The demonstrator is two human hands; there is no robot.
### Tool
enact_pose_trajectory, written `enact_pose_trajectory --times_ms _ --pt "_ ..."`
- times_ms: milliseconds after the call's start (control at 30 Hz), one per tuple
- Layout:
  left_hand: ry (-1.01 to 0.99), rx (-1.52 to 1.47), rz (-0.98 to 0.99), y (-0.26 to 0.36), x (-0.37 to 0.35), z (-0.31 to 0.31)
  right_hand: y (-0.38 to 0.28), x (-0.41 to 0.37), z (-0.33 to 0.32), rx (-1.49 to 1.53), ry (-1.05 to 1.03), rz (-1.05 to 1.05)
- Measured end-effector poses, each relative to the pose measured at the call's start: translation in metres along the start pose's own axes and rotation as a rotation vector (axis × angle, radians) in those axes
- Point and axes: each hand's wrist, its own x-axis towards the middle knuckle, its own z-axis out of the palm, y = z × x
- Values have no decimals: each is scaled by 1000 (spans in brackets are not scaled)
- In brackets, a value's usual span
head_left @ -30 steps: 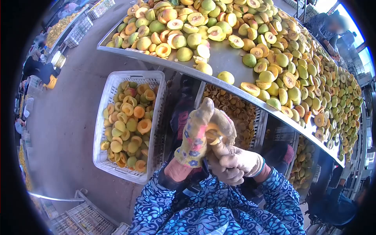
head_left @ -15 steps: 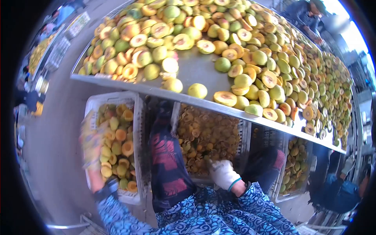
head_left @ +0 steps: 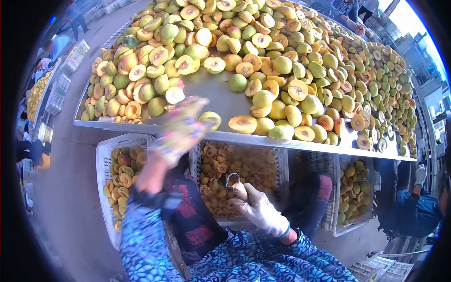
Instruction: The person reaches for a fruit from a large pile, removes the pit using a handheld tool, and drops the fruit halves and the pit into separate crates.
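My left hand (head_left: pixel 181 129), in a patterned glove and smeared by motion, is over the near edge of the metal table (head_left: pixel 225 96), just left of a fruit half (head_left: pixel 210 121). Its fingers are too blurred to tell whether they hold anything. My right hand (head_left: pixel 260 211), in a white glove, is closed around a tool (head_left: pixel 238 187) with a curved metal loop at its tip. The tool is above the middle crate (head_left: pixel 283 171), which holds small fruit pieces (head_left: pixel 221 164). Many halved yellow-green fruits (head_left: pixel 282 65) are heaped on the table.
A white crate of fruit halves (head_left: pixel 103 164) stands at the left, another (head_left: pixel 335 202) at the right. Beside that one is a co-worker's gloved hand (head_left: pixel 420 175). More people and a second fruit table (head_left: pixel 47 89) appear farther off.
My left hand has moved from the left crate up and right to the table edge. My right hand has risen slightly, and the looped tool now shows. The view has shifted.
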Motion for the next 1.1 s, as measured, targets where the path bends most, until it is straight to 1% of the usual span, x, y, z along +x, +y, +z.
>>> enact_pose_trajectory --times_ms 33,67,100,167,200,267,300,367,433,467,500,567,600,633,667,700,767,833,900,933,1000,1033,1100 --pt "-44 125 10 11 17 27 -2 -3 -4 3 -2 -1" --pt "-120 209 -8 34 30 37 -3 -6 -8 8 -5 -2" --pt "-196 168 11 41 40 52 -4 -9 -12 8 -10 -3" --pt "-337 -8 -5 48 53 54 -3 -18 -15 142 54 -96" --pt "-349 -3 -6 48 52 58 5 -20 -13 193 81 -96" --pt "-175 -233 18 44 47 69 14 -25 -13 286 99 -35" --pt "-189 -228 19 49 43 63 17 -28 -13 322 105 -9" --pt "26 -344 -148 64 29 40 19 -31 -14 424 129 -66" --pt "347 -1286 -150 60 -1 28 15 -40 -23 527 50 118" --pt "356 -1575 -150 56 -21 21 17 -42 -26 554 27 115" --pt "410 -1870 -163 61 -38 19 13 -44 -31 550 -19 141" --pt "408 -2113 -225 79 -71 20 -2 -48 -33 561 -88 133" --pt "372 -2152 -227 86 -85 23 -11 -49 -32 565 -100 129" --pt "333 -2193 -230 92 -97 26 -21 -50 -31 460 -129 11" --pt "374 -2053 -290 102 -106 30 -30 -50 -30 353 -155 -106" --pt "415 -2000 -341 110 -115 36 -37 -49 -28 354 -162 -108" --pt "464 -1927 -422 128 -126 40 -48 -47 -25 145 -132 -203" --pt "516 -1749 -525 144 -134 35 -47 -45 -17 119 -119 -202" --pt "557 -1663 -510 153 -139 35 -48 -43 -11 145 -59 -254" --pt "561 -1660 -510 152 -143 38 -46 -43 -9 160 -64 -267" --pt "498 -1561 -492 148 -148 44 -46 -45 -9 134 -87 -253" --pt "500 -1558 -490 150 -149 42 -46 -45 -9 106 -107 -235" --pt "534 -1434 -500 155 -148 37 -45 -45 -10 133 -108 -271"
